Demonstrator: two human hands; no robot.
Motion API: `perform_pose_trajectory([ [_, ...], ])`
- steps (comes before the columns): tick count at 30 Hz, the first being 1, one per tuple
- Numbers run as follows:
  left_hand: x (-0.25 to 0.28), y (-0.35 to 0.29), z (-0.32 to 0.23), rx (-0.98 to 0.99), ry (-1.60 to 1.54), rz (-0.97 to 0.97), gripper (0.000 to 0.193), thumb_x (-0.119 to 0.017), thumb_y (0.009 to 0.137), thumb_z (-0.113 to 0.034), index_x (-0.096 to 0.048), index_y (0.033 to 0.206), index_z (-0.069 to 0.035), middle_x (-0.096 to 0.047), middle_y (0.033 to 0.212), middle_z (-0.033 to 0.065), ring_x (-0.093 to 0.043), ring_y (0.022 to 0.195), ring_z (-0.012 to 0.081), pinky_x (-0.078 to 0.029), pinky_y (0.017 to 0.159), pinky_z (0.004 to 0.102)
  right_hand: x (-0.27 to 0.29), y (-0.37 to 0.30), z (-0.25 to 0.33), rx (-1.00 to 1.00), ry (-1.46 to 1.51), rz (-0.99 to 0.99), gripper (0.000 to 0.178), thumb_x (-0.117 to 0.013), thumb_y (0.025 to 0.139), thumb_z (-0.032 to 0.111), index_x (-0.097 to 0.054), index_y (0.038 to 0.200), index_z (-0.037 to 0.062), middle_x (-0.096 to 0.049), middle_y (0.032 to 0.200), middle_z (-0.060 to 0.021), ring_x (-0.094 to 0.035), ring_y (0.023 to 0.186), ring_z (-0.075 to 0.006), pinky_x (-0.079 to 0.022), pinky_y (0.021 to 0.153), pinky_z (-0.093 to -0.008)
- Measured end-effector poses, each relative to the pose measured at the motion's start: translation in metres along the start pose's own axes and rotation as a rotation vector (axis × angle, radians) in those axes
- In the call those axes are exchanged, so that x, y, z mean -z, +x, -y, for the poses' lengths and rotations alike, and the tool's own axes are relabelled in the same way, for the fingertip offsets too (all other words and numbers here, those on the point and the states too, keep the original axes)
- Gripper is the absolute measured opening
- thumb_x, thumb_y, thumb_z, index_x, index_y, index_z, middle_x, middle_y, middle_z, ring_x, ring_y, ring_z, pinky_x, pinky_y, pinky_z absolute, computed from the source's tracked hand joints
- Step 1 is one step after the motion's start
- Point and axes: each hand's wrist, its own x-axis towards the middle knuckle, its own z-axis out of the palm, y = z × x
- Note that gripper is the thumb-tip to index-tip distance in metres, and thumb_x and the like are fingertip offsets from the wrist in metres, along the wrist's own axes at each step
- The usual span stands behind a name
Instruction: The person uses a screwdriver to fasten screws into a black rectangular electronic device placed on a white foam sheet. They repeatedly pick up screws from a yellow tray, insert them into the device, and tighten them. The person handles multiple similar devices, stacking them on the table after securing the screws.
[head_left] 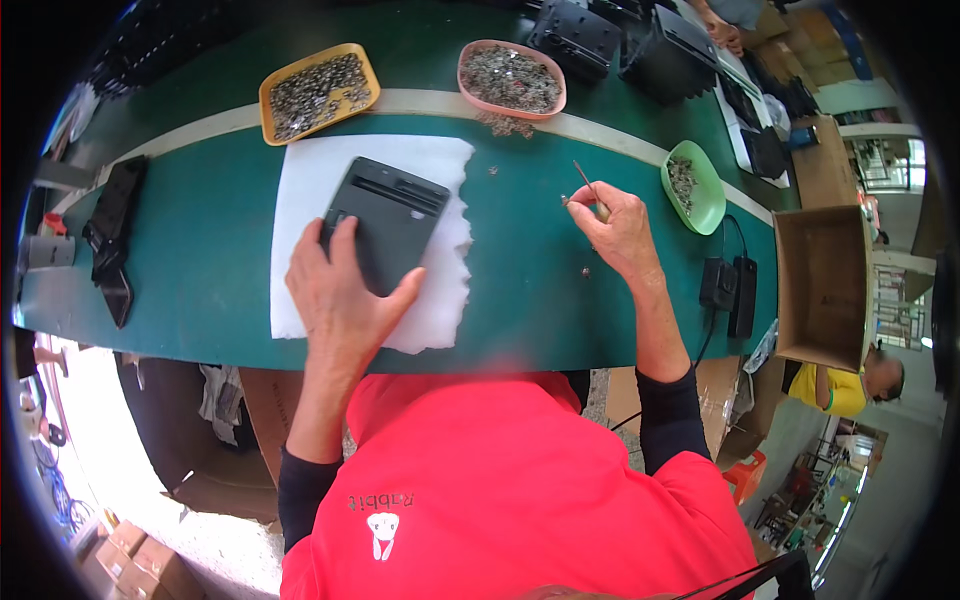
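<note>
A flat black plastic housing [396, 222] with a slot near its far end lies tilted on a white foam sheet [305, 200]. My left hand [342, 290] grips it, fingertips on its left side and thumb at its near right corner. To the right, above the green table, my right hand [622, 235] is closed around a thin pointed tool [584, 177], its tip angled up and away. Thumb and forefinger also pinch a tiny metal piece [565, 200], too small to make out. Loose small metal bits [586, 271] lie beside this hand.
Small metal parts fill a yellow tray [268, 115], a pink tray [470, 92] and a green bowl [708, 205]. Black adapters with cables [740, 290] lie at right, near an open cardboard box [825, 285]. Black plastic pieces [118, 220] lie at left; black bins [670, 60] stand behind.
</note>
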Motion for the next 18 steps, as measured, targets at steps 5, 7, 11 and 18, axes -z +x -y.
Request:
perform_pose_trajectory([
  [5, 0.002, -0.007, -0.011, 0.013, 0.106, 0.100, 0.081, -0.082, 0.068, -0.048, -0.054, 0.128, -0.003, -0.042, 0.132, 0.0272, -0.043, 0.120, 0.0411, -0.037, 0.101, 0.0490, -0.038, -0.005, 0.042, -0.235, 0.719, 0.193, 0.012, -0.071, 0.081, 0.016, -0.069, 0.084, 0.0049, -0.058, 0.062, 0.0017, -0.051, 0.053, -0.0047, -0.038, 0.045, -0.0213],
  [7, 0.000, -0.012, -0.015, -0.052, 0.052, 0.088, 0.076, -0.083, 0.069, -0.042, -0.054, 0.126, 0.000, -0.043, 0.128, 0.0291, -0.046, 0.108, 0.0416, -0.043, 0.089, 0.0472, -0.047, -0.005, 0.054, -0.231, 0.797, 0.214, 0.011, -0.072, 0.080, 0.012, -0.067, 0.085, 0.0029, -0.059, 0.063, 0.0009, -0.049, 0.049, -0.0031, -0.035, 0.042, -0.0187],
  [11, 0.000, -0.025, -0.020, -0.068, -0.053, 0.136, 0.065, -0.082, 0.074, -0.034, -0.055, 0.123, -0.001, -0.049, 0.114, 0.0229, -0.053, 0.091, 0.0334, -0.050, 0.072, 0.0396, -0.057, -0.003, 0.066, -0.230, 0.869, 0.212, 0.010, -0.072, 0.080, 0.005, -0.065, 0.085, 0.0007, -0.055, 0.056, 0.0010, -0.045, 0.043, -0.0034, -0.032, 0.039, -0.0182],
  [18, 0.020, -0.005, -0.024, 0.006, -0.073, 0.485, 0.052, -0.079, 0.076, -0.029, -0.060, 0.118, -0.003, -0.055, 0.103, 0.0109, -0.058, 0.095, 0.0281, -0.049, 0.075, 0.0396, -0.064, 0.006, 0.069, -0.195, 0.699, 0.037, 0.010, -0.073, 0.078, 0.012, -0.068, 0.080, 0.0027, -0.064, 0.069, -0.0009, -0.057, 0.056, -0.0070, -0.046, 0.050, -0.0223],
])
